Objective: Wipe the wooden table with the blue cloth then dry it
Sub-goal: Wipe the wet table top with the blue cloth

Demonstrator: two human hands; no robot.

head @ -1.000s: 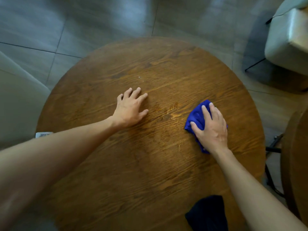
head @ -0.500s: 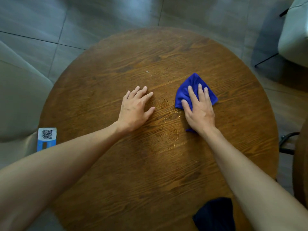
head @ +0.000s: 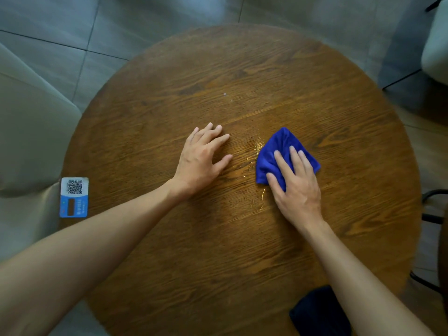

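Note:
A round wooden table fills the view. The blue cloth lies bunched near its middle, right of centre. My right hand presses flat on the cloth's near half, fingers spread over it. My left hand rests palm down on the bare wood just left of the cloth, fingers apart, holding nothing. A thin wet streak glistens on the wood between the two hands.
A blue and white card with a QR code sits at the table's left edge. A dark cloth lies at the near edge under my right forearm. Pale chairs stand at the left and far right, on a grey tiled floor.
My right hand slid the blue cloth from the right side toward the table's middle, then drew it slightly back. My left hand stayed planted.

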